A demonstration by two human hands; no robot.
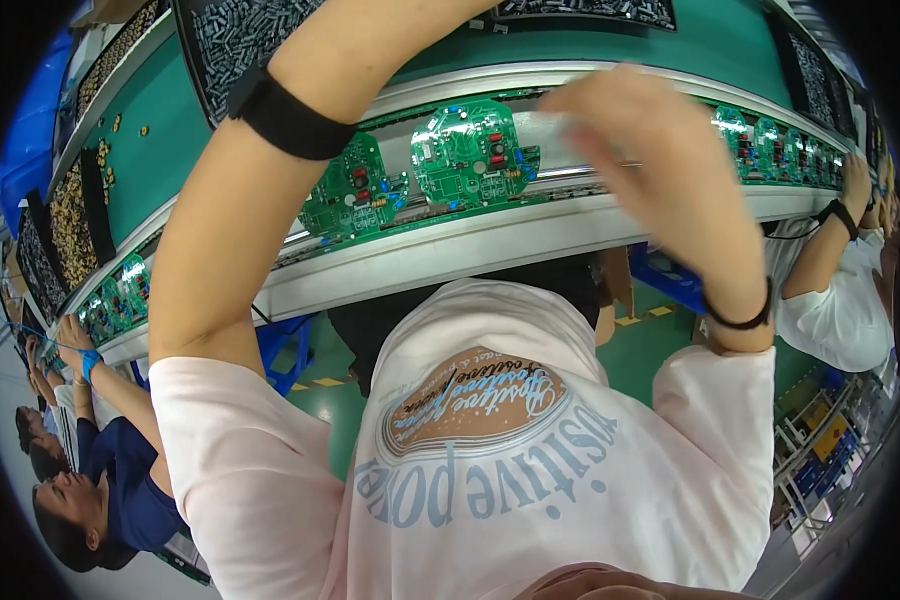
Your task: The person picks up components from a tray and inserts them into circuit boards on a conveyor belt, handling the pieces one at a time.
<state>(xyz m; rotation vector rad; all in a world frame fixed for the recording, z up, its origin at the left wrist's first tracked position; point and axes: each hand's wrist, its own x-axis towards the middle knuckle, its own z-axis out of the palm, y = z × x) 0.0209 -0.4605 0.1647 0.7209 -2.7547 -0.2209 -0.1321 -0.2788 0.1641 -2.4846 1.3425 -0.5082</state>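
My left arm reaches up and across the conveyor, a black band around it; the hand itself lies beyond the top edge, near a black tray (255, 45) heaped with small dark cylindrical components. My right hand (620, 130) hovers over the rail line, smeared by motion, so its fingers and anything in them cannot be made out. Left of it a green circuit board (470, 155) sits on the rails, fitted with red, blue and other small parts. Another green circuit board (355, 190) lies beside it, partly hidden by my left arm.
A metal rail (450, 240) runs along the near side of the line. More circuit boards (780, 148) stand to the right. Behind is a green belt (730, 45) with a second black tray (590, 10). Co-workers' hands (855, 185) are at the line on both sides.
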